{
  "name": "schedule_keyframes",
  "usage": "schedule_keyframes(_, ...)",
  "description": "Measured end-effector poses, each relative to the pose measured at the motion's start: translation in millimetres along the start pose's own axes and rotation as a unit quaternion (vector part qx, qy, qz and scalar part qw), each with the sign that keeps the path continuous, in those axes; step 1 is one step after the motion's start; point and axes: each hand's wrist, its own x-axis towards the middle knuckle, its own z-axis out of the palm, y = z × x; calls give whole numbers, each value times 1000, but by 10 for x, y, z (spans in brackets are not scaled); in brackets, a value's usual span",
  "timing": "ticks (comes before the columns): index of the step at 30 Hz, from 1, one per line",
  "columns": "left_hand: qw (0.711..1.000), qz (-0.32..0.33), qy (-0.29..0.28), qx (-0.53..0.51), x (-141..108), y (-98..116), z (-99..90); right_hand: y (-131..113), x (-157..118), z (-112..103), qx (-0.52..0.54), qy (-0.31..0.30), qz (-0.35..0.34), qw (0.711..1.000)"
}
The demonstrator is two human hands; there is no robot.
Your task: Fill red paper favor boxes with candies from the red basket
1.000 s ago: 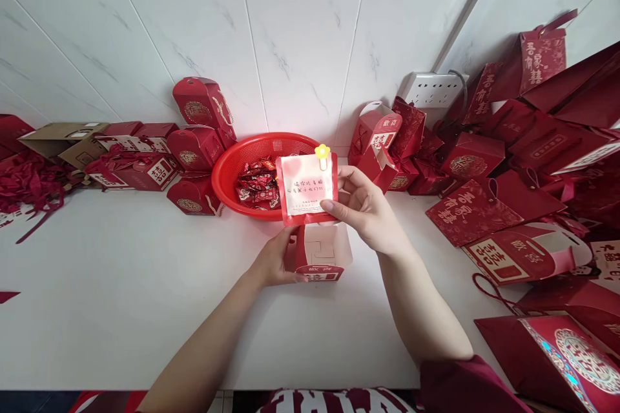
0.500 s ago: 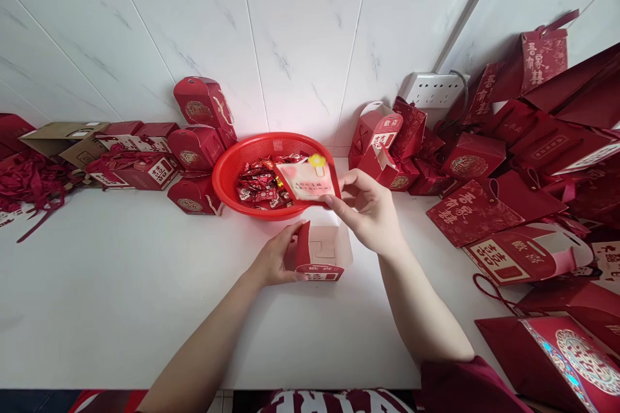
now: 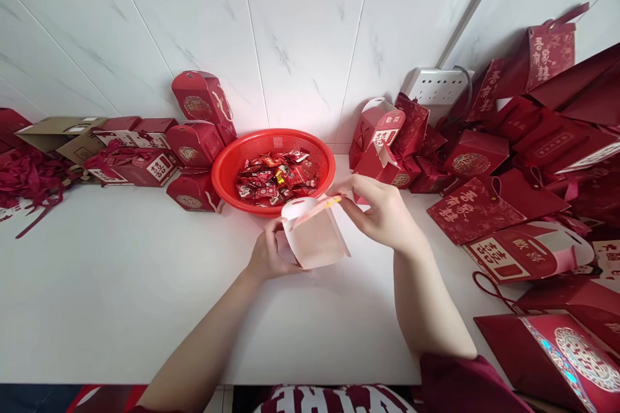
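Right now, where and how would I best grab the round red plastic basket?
Probably pinch the basket's front-left rim, coming from the near side. That wide, raised stretch shows uncovered, while white wall tiles stand behind, red cardboard boxes crowd its left, and the open, white-lined box covers some front-right rim.

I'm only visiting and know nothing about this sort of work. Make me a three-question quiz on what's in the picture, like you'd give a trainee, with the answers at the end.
1. Which hand holds the open box?

2. True or false: the red basket is empty.

3. What does the right hand hold at the box's opening?
A) a pair of scissors
B) a flat packet
C) a coil of rope

Key:
1. The left hand.
2. False: the red basket has small wrapped pieces in it.
3. B.
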Motion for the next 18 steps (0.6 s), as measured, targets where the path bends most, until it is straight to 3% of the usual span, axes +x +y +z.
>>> schedule_keyframes(6, 995, 48, 45, 81, 7, -5, 9, -101, -15, -55, 20, -83, 86, 993)
schedule_keyframes(11, 998, 16, 27, 61, 15, 44, -3, -129, 3, 12, -119, -146, 150, 971)
schedule_keyframes(13, 998, 13, 13, 61, 26, 55, -15, -129, 11, 61, -169, -165, 135, 962)
schedule_keyframes(18, 998, 34, -22, 46, 48, 54, -31, -129, 18, 234, -194, -237, 15, 952)
